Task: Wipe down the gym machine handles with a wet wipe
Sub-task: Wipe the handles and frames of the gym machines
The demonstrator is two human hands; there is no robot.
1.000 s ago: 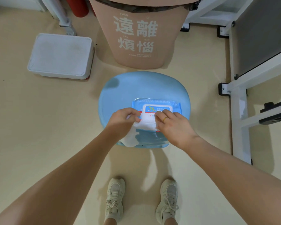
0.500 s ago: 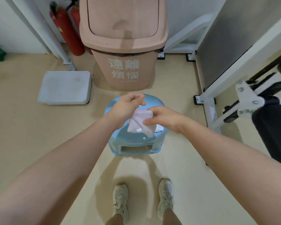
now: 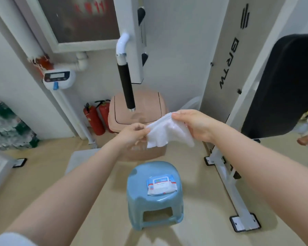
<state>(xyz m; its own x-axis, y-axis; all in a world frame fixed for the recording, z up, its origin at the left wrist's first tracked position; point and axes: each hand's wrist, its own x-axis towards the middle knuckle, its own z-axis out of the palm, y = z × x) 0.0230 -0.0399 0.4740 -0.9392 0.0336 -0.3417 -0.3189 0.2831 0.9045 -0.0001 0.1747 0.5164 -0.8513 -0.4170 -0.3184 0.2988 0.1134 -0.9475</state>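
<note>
Both hands have risen from the stool since a moment ago, lifting the wipe [image 3: 169, 132] clear of the pack, and the view has tilted up to show the machine's handle. Left fingers [image 3: 140, 128] pinch the wipe's left edge, thumb against fingertips. Right fingers [image 3: 178, 115] curl over its upper right corner and pinch it, with the rest of the sheet hanging crumpled below. The left hand [image 3: 132, 134] and right hand [image 3: 192, 124] hold the white wipe stretched between them in mid-air, just below the handle's lower end.

The handle [image 3: 126, 84] is a black grip hanging nearly upright from a white curved tube on the white machine frame [image 3: 130, 32]. Behind and below the handle stands a pink bin [image 3: 149, 107] with its lid closed. Left of the bin, two red extinguishers [image 3: 96, 118] stand against the wall. In front of the bin, nearer the person, sits a blue stool [image 3: 149, 197], and the wipe pack [image 3: 161, 186] lies flat on its seat. Right of the handle rises a grey panel [image 3: 224, 55] with lettering, and further right a black pad [image 3: 277, 89].
</note>
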